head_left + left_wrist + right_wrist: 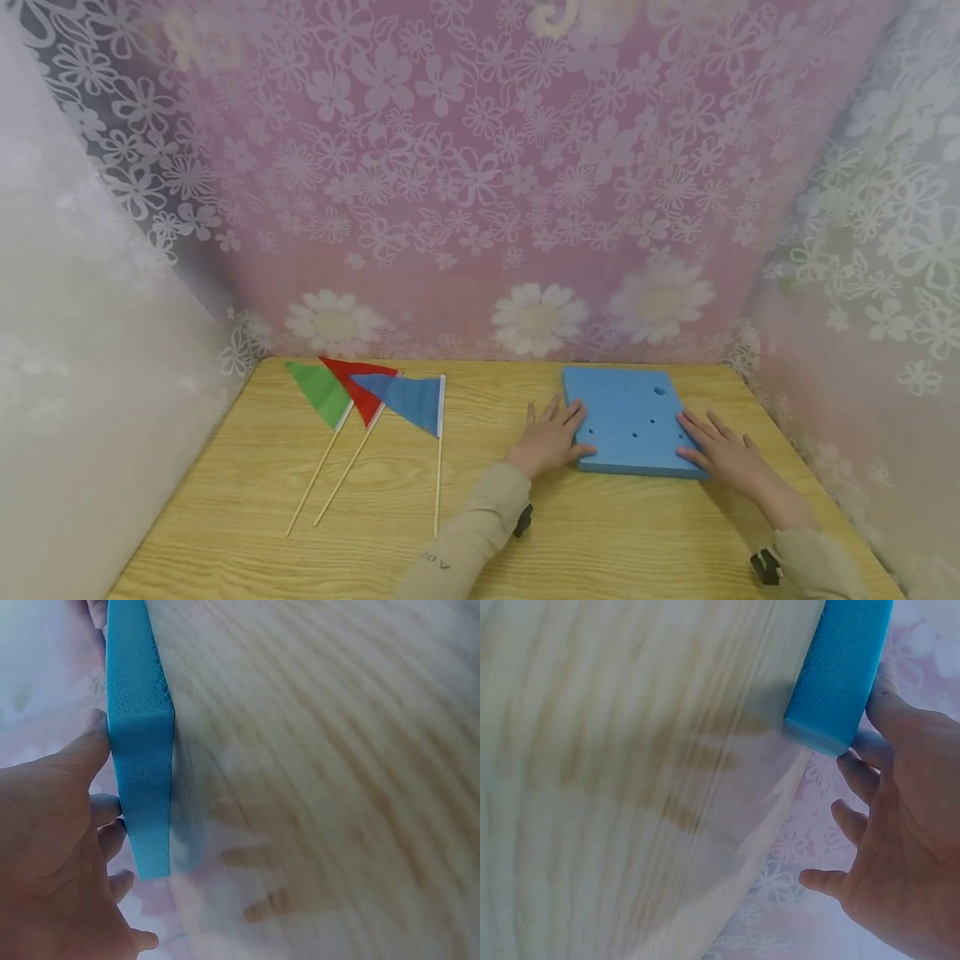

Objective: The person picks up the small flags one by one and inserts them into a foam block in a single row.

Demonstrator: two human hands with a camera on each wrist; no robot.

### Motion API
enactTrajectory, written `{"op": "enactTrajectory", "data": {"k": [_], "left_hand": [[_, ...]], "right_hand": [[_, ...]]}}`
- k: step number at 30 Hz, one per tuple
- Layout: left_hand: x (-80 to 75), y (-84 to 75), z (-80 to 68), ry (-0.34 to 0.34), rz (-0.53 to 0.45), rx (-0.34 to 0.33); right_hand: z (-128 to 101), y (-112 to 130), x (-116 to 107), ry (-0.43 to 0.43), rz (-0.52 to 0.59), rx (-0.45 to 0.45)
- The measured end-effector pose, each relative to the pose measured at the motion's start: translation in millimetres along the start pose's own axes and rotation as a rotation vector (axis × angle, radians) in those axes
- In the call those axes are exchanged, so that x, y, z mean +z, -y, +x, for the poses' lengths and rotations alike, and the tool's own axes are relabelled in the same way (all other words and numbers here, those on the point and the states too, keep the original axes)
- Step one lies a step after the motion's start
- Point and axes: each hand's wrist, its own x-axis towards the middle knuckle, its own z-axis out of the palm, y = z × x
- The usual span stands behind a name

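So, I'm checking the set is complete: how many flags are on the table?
3, fanned at the table's left: green flag leftmost, red flag overlapping it, blue flag rightmost. None look hidden.

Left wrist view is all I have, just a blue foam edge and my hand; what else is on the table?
Observer: Three triangular cloth flags on thin wooden sticks, green, red and blue, lie left of the flat blue foam block.
Operator: Where's the other hand?
Observer: The right hand rests on the block's near right corner.
Operator: Is the block plain?
Observer: No, its top has several small holes.
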Motion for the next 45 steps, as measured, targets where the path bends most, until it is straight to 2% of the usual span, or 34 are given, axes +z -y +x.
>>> {"op": "enactTrajectory", "data": {"k": [6, 16, 28, 36, 45], "left_hand": [[-5.6, 5.9, -5.8, 0.014, 0.02, -0.001], [-8.0, 18.0, -12.6, 0.028, -0.02, -0.002], [-12.4, 34.9, -26.5, 0.02, -0.066, 0.0], [-11.0, 52.5, -36.8, 0.028, -0.092, -0.002], [-12.4, 70.7, -52.8, 0.019, -0.111, 0.006]], "right_hand": [[1.5, 7.8, 2.9, -0.016, -0.004, -0.012], [4.4, 14.2, 11.7, -0.089, -0.009, -0.062], [14.2, 30.8, 18.9, -0.073, -0.037, -0.074], [21.8, 42.2, 25.6, -0.048, -0.024, -0.09], [23.6, 74.1, 22.7, -0.038, -0.027, -0.091]]}}
